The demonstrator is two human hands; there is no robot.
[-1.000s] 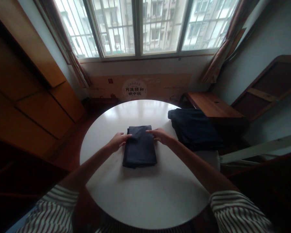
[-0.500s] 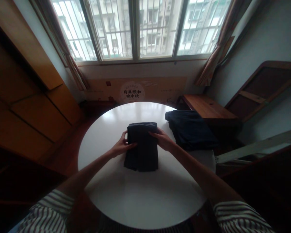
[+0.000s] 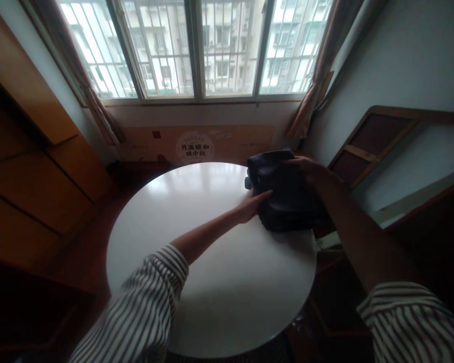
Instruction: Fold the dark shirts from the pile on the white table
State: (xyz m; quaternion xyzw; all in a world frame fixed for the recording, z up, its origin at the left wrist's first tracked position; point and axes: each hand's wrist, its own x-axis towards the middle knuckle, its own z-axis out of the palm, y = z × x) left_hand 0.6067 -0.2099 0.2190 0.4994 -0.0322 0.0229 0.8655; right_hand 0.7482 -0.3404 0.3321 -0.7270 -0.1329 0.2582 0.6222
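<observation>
- In the head view, both hands are working at the far right of the round white table (image 3: pixel 212 302), and a folded dark garment (image 3: pixel 265 169) is sitting between them, right above a heap of dark cloth (image 3: pixel 283 221) lying along the edge.
- The left hand (image 3: pixel 249 205) is gripping the near left side: its thumb is pressing across the fabric, its other fingers are curling out of sight, with only the cloth's thickness separating them.
- The right hand (image 3: pixel 304 166) is bracing the far right corner, fingers reaching over the top and apparently closing on the fold; its thumb is hiding, so how tightly it's pinching, I cannot tell.
- Stacking looks like the step in hand, in my judgement; setting the bundle down squarely would be calling for level hands, lined-up edges and fingers slipping out without dragging the folds.
- Now the murky part: dark is lying against dark, so the boundary between garment and heap is vanishing, and whether they're touching is staying unclear. The right forearm is covering the heap's far end, and both striped sleeves (image 3: pixel 155 272) are running towards the bottom edge.
</observation>
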